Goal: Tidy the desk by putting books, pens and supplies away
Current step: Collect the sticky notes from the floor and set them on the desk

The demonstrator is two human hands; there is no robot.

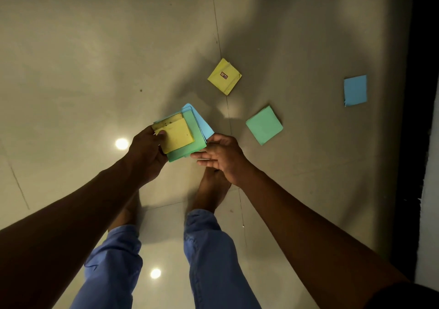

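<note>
Pale glossy floor tiles [95,71] fill the view, reflecting two ceiling lights; a dark vertical edge [413,118] borders the right side; no tabletop is visible. Legs in blue trousers [209,249] and bare feet stand at lower centre, the person looking straight down. Left hand [147,152] holds a stack of coloured papers [187,140] above the floor, its grip closed on the stack's left edge with the thumb pressed on the yellow top sheet [175,135], so the layers of yellow, green and blue stay clamped together. Right hand [221,156] lies beside the stack's lower right corner, fingers straight and relaxed, the fingertips at or just beside the green edge; this grip is wide and holds nothing, probably steadying or squaring the sheets. Three loose pieces lie on the floor, well apart from one another: a green square [264,125] nearest the right hand, a yellow folded square [224,76] bearing a small dark mark beyond it, and a blue square [355,90] farthest right. Judged from this layout, gathering is partly done; the green square seems the easiest next pick.
</note>
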